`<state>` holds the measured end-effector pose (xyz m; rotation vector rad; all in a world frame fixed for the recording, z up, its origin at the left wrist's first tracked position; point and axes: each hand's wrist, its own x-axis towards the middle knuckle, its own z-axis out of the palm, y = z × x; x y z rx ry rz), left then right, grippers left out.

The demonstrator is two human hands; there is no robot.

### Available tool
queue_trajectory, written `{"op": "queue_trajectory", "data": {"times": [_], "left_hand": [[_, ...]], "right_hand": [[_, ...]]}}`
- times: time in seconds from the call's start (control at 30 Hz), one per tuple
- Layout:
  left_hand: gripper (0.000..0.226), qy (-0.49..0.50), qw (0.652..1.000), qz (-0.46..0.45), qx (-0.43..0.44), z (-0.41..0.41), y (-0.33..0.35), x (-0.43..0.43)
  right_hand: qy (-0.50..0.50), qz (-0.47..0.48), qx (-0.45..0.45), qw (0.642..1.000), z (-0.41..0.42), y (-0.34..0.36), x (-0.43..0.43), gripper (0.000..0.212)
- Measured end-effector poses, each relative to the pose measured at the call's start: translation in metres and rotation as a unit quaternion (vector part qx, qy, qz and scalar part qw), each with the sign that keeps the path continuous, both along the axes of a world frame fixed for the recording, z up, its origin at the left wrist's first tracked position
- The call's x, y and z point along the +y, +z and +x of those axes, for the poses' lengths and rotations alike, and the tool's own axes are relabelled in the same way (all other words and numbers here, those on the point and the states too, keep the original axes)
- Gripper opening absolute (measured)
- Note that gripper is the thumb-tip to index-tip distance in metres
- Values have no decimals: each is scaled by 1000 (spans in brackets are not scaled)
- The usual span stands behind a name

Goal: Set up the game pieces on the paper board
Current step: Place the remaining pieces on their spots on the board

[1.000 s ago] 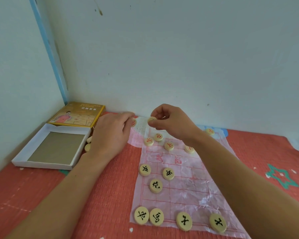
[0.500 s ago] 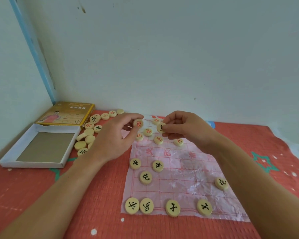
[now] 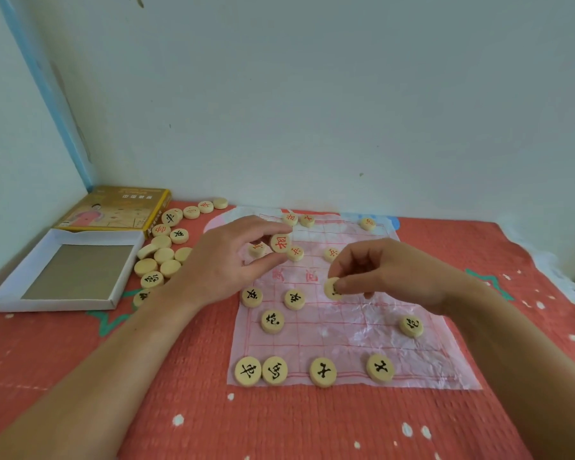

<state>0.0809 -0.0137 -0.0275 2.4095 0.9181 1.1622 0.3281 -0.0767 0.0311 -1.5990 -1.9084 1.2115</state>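
Red quilted matting (image 3: 180, 376) carries the crinkled paper board (image 3: 362, 333). Left hand (image 3: 226, 260) pinches a red-marked piece (image 3: 280, 243) above the far rows; right hand (image 3: 389, 273) pinches a black-marked piece (image 3: 333, 288) at mid-board. Either wrist dragging could, I judge, shift the thin sheet and scatter placed pieces (image 3: 248, 371).

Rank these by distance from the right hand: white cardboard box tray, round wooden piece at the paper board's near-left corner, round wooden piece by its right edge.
From the right hand:
1. Right-edge round wooden piece, close by the wrist.
2. Near-left corner round wooden piece, down-left.
3. White cardboard box tray, far left.
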Motion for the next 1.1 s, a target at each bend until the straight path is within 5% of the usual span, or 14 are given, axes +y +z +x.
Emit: {"op": "queue_trajectory", "data": {"times": [0.53, 1.1], "left_hand": [[39, -85, 993, 70, 29, 24, 1, -11], [35, -109, 993, 50, 22, 27, -2, -13]], "right_hand": [[10, -53, -151, 987, 54, 17, -50, 7], [38, -81, -276, 957, 55, 8, -56, 13]]}}
